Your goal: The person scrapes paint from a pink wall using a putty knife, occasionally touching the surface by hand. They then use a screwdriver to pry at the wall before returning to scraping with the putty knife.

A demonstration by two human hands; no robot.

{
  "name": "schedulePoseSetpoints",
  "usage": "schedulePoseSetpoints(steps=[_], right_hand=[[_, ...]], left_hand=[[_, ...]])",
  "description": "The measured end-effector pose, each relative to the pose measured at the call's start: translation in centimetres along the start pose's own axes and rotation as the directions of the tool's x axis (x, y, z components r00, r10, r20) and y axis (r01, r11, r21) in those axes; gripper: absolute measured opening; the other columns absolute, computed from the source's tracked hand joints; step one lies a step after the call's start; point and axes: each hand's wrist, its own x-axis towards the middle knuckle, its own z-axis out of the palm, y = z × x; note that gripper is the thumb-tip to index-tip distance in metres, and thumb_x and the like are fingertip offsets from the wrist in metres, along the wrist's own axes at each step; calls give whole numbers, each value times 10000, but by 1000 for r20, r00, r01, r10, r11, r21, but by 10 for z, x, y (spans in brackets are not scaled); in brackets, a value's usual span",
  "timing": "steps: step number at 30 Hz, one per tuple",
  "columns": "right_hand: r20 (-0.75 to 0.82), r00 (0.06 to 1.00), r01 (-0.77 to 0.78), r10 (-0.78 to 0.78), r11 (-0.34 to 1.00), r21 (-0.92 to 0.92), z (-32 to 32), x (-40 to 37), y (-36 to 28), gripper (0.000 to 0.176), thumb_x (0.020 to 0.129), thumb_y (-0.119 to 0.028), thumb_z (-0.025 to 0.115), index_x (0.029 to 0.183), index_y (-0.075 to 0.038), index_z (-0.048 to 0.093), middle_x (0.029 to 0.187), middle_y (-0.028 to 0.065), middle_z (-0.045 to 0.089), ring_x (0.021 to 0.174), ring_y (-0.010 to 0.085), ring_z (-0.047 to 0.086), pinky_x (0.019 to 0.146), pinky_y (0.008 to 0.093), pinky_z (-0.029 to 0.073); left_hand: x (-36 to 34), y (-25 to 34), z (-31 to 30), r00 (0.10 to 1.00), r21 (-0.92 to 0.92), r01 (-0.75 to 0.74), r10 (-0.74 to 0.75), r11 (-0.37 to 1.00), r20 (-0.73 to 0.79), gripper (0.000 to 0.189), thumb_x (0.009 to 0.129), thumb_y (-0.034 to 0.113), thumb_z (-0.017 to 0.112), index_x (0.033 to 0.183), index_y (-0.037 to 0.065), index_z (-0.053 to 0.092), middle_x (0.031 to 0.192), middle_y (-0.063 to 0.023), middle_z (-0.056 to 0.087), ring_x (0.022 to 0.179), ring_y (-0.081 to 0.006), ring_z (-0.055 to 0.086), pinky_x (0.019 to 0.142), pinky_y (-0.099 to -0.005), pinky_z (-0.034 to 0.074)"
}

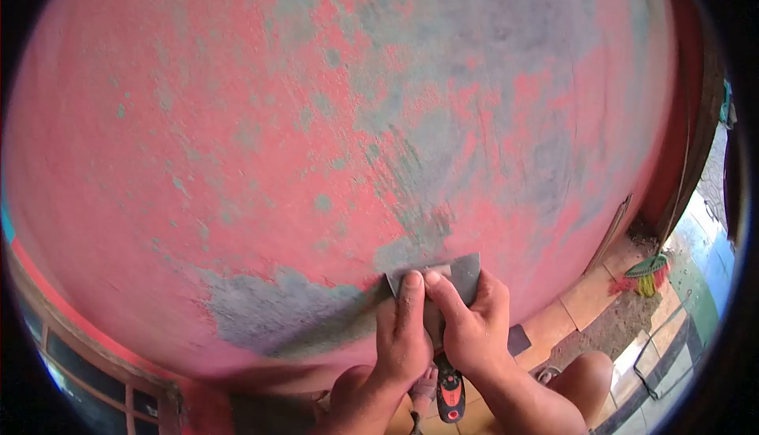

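Observation:
A paint scraper (468,269) with a wide metal blade and a black-and-red handle is held in both hands. Its blade edge lies against the red wall (261,158), where patches of grey and green show through the paint. My left hand (405,330) is closed on the scraper, its thumb pressed flat on the blade. On the other side, my right hand (478,326) grips it too, thumb beside the left one. The handle's end sticks out below my wrists, pointing down. Left of the blade, a large bare grey patch (277,308) spreads low on the wall.
A broom head (648,270) with red and yellow bristles rests on the tiled floor (553,323) at right. A thin dark cable (647,372) runs near it. A window frame (95,376) is at lower left. My bent knees flank my arms.

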Motion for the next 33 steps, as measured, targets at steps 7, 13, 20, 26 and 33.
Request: schedulePoseSetpoints(steps=[7, 13, 20, 26, 33], right_hand=[[16, 1000, -19, 19, 999, 27, 1, 10, -1, 188, 914, -148, 706, 901, 35, 665, 800, 29, 686, 739, 68, 582, 663, 257, 489], [-4, 1000, 15, -15, 1000, 9, -2, 3, 9, 179, 917, -148, 706, 917, 26, 663, 799, 29, 682, 739, 68, 582, 658, 255, 488], [-8, 1000, -8, 9, 999, 44, 4, 2, 3, 166, 915, -135, 706, 926, 25, 661, 824, 41, 688, 750, 74, 591, 681, 257, 498], [-14, 1000, 28, -28, 1000, 1, 5, 3, 3, 169, 915, -134, 704, 930, 30, 667, 817, 39, 691, 750, 74, 591, 682, 255, 496], [-37, 997, 67, -67, 998, -4, 9, 1, 2, 171, 908, -132, 709, 913, 35, 673, 796, 38, 690, 737, 72, 597, 675, 255, 497]], left_hand=[[7, -2, -1, 998, 37, -61, 62, 997, -15, 439, 1086, 337, 394, 1028, -8, 658, 986, -50, 647, 918, -121, 584, 795, -288, 475], [2, -10, 2, 994, 67, -103, 105, 992, -28, 448, 1086, 343, 378, 1022, 5, 666, 952, -43, 656, 860, -142, 595, 766, -301, 479], [5, 2, -3, 999, -27, -30, 30, 999, 18, 445, 1093, 322, 384, 980, -15, 651, 874, -12, 625, 800, -79, 566, 680, -255, 464], [5, -2, 1, 992, 48, -112, 115, 993, -47, 443, 1093, 323, 390, 964, -7, 656, 862, -6, 625, 774, -79, 560, 661, -251, 457], [4, 5, 1, 992, 14, -115, 116, 993, -46, 448, 1096, 319, 384, 979, -13, 660, 859, -12, 630, 778, -82, 565, 666, -248, 460]])
